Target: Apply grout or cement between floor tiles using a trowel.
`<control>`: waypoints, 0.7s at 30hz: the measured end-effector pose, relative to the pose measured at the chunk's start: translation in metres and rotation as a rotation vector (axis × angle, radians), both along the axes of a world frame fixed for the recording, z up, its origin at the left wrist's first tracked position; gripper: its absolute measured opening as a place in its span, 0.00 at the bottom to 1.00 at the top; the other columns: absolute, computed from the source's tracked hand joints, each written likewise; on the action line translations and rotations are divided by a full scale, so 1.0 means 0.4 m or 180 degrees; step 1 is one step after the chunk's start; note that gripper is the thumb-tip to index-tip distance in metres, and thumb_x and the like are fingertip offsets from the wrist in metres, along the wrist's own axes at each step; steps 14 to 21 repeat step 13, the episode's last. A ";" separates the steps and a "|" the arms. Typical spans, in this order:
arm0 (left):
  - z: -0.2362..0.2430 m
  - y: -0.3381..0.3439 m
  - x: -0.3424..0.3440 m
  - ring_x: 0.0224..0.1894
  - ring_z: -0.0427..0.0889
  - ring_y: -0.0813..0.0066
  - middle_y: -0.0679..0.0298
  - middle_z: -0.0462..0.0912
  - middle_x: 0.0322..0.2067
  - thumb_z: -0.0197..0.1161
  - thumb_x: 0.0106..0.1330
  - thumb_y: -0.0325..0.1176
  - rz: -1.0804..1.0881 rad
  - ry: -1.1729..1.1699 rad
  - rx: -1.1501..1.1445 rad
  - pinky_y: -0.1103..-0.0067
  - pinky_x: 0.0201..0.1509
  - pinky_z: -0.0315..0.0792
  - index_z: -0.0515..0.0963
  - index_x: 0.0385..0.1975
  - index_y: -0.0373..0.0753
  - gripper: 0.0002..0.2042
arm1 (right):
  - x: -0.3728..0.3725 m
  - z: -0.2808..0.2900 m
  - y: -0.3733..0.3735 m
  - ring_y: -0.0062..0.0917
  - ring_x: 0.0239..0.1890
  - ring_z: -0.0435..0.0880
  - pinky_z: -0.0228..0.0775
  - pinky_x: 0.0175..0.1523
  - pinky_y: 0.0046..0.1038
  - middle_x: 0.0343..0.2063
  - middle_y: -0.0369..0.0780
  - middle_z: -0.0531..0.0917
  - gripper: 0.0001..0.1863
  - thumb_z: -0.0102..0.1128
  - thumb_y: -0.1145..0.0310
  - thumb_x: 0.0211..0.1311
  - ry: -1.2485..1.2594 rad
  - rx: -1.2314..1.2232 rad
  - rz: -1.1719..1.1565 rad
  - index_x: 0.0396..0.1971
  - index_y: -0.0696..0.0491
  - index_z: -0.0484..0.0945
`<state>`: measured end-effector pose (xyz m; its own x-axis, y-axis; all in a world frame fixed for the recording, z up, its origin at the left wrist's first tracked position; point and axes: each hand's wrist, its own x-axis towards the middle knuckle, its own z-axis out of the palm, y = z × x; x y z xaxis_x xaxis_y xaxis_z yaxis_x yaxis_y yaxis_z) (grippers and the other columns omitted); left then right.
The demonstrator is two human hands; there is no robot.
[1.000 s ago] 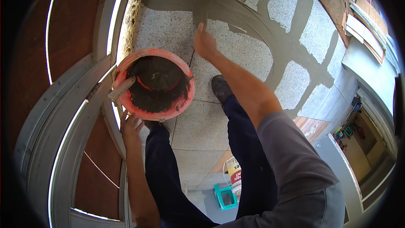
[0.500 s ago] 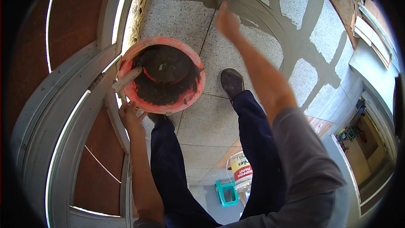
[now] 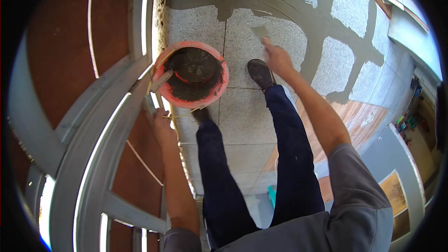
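Note:
A putty knife (image 3: 260, 31) is in my right hand (image 3: 278, 60), its fingers closed on the handle and its flat blade pointing away from me. Bare speckled floor (image 3: 240, 42) lies beneath the blade. To the left stands a red bucket (image 3: 221, 84) with dark grey wet mortar (image 3: 189, 86) inside. The handle of a tool (image 3: 162, 81) sticks out over the bucket's left rim. My left hand (image 3: 163, 122) is at the bucket's near left side, fingers curled round its thin yellowish handle (image 3: 179, 115). Grey mortar strips (image 3: 322, 32) cover parts of the far floor.
A grey metal frame with brown panels (image 3: 112, 112) runs along the left. My shoes (image 3: 260, 72) are close to the bucket. Wood-look tiles (image 3: 357, 119) lie at right. Boards (image 3: 403, 2) are at the far right, and part of a teal stool (image 3: 271, 195) shows behind my legs.
My right hand has come back toward me from the mortar, bringing the putty knife over bare floor. The view has shifted, and the left foot has moved right relative to the bucket.

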<state>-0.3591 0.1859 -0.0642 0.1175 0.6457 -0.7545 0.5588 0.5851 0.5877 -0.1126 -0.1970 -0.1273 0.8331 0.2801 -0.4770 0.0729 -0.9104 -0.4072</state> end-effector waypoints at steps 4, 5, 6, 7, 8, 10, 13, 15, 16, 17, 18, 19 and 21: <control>0.022 -0.029 0.066 0.33 0.76 0.68 0.64 0.72 0.26 0.61 0.65 0.32 0.0006 -0.0033 -0.0469 0.70 0.43 0.72 0.72 0.34 0.37 0.07 | -0.137 0.179 -0.296 0.53 0.30 0.82 0.71 0.36 0.53 0.25 0.55 0.81 0.22 0.53 0.67 0.64 -0.0287 -0.0393 -0.0357 0.59 0.47 0.68; 0.036 -0.026 0.083 0.31 0.75 0.68 0.64 0.70 0.25 0.61 0.64 0.32 -0.0024 -0.0089 -0.0592 0.70 0.43 0.72 0.72 0.32 0.37 0.06 | -0.216 0.238 -0.345 0.53 0.31 0.82 0.71 0.36 0.52 0.26 0.55 0.81 0.23 0.53 0.67 0.64 -0.0202 -0.0540 -0.0511 0.60 0.48 0.68; 0.040 -0.017 0.096 0.31 0.75 0.68 0.64 0.70 0.25 0.61 0.64 0.32 -0.0168 -0.0138 -0.0618 0.70 0.43 0.72 0.72 0.32 0.37 0.06 | -0.312 0.300 -0.384 0.52 0.31 0.82 0.72 0.37 0.52 0.27 0.55 0.81 0.24 0.54 0.67 0.63 -0.0115 -0.0681 -0.0672 0.60 0.49 0.68; 0.045 -0.018 0.089 0.29 0.74 0.70 0.65 0.70 0.26 0.61 0.64 0.31 -0.0323 -0.0219 -0.0771 0.72 0.39 0.73 0.73 0.32 0.37 0.06 | -0.447 0.374 -0.437 0.52 0.33 0.82 0.72 0.38 0.51 0.28 0.56 0.81 0.24 0.54 0.67 0.63 -0.0214 -0.0703 -0.0792 0.61 0.50 0.69; 0.051 -0.025 0.095 0.28 0.73 0.72 0.65 0.69 0.26 0.62 0.64 0.30 -0.0478 -0.0311 -0.0930 0.74 0.36 0.74 0.74 0.32 0.36 0.06 | -0.573 0.446 -0.470 0.52 0.34 0.82 0.72 0.39 0.51 0.30 0.57 0.81 0.25 0.54 0.67 0.63 -0.0329 -0.0732 -0.0911 0.61 0.52 0.69; 0.114 -0.029 0.108 0.27 0.72 0.73 0.66 0.69 0.25 0.62 0.64 0.30 -0.0680 -0.0302 -0.1011 0.75 0.34 0.74 0.73 0.32 0.36 0.06 | -0.795 0.626 -0.441 0.52 0.40 0.82 0.74 0.45 0.48 0.39 0.59 0.81 0.26 0.55 0.67 0.63 0.0745 -0.1078 -0.1636 0.62 0.51 0.70; 0.112 -0.076 0.154 0.26 0.71 0.69 0.65 0.68 0.25 0.63 0.61 0.31 -0.1131 -0.0519 -0.1381 0.71 0.32 0.75 0.76 0.37 0.40 0.07 | -1.248 0.747 -0.505 0.52 0.58 0.77 0.67 0.64 0.42 0.54 0.60 0.76 0.32 0.58 0.66 0.61 0.0160 -0.1209 -0.1789 0.67 0.49 0.66; 0.112 -0.076 0.154 0.26 0.71 0.69 0.65 0.68 0.25 0.63 0.61 0.31 -0.1131 -0.0519 -0.1381 0.71 0.32 0.75 0.76 0.37 0.40 0.07 | -1.248 0.747 -0.505 0.52 0.58 0.77 0.67 0.64 0.42 0.54 0.60 0.76 0.32 0.58 0.66 0.61 0.0160 -0.1209 -0.1789 0.67 0.49 0.66; 0.112 -0.076 0.154 0.26 0.71 0.69 0.65 0.68 0.25 0.63 0.61 0.31 -0.1131 -0.0519 -0.1381 0.71 0.32 0.75 0.76 0.37 0.40 0.07 | -1.248 0.747 -0.505 0.52 0.58 0.77 0.67 0.64 0.42 0.54 0.60 0.76 0.32 0.58 0.66 0.61 0.0160 -0.1209 -0.1789 0.67 0.49 0.66; 0.112 -0.076 0.154 0.26 0.71 0.69 0.65 0.68 0.25 0.63 0.61 0.31 -0.1131 -0.0519 -0.1381 0.71 0.32 0.75 0.76 0.37 0.40 0.07 | -1.248 0.747 -0.505 0.52 0.58 0.77 0.67 0.64 0.42 0.54 0.60 0.76 0.32 0.58 0.66 0.61 0.0160 -0.1209 -0.1789 0.67 0.49 0.66; 0.112 -0.076 0.154 0.26 0.71 0.69 0.65 0.68 0.25 0.63 0.61 0.31 -0.1131 -0.0519 -0.1381 0.71 0.32 0.75 0.76 0.37 0.40 0.07 | -1.248 0.747 -0.505 0.52 0.58 0.77 0.67 0.64 0.42 0.54 0.60 0.76 0.32 0.58 0.66 0.61 0.0160 -0.1209 -0.1789 0.67 0.49 0.66; 0.112 -0.076 0.154 0.26 0.71 0.69 0.65 0.68 0.25 0.63 0.61 0.31 -0.1131 -0.0519 -0.1381 0.71 0.32 0.75 0.76 0.37 0.40 0.07 | -1.248 0.747 -0.505 0.52 0.58 0.77 0.67 0.64 0.42 0.54 0.60 0.76 0.32 0.58 0.66 0.61 0.0160 -0.1209 -0.1789 0.67 0.49 0.66; 0.112 -0.076 0.154 0.26 0.71 0.69 0.65 0.68 0.25 0.63 0.61 0.31 -0.1131 -0.0519 -0.1381 0.71 0.32 0.75 0.76 0.37 0.40 0.07 | -1.248 0.747 -0.505 0.52 0.58 0.77 0.67 0.64 0.42 0.54 0.60 0.76 0.32 0.58 0.66 0.61 0.0160 -0.1209 -0.1789 0.67 0.49 0.66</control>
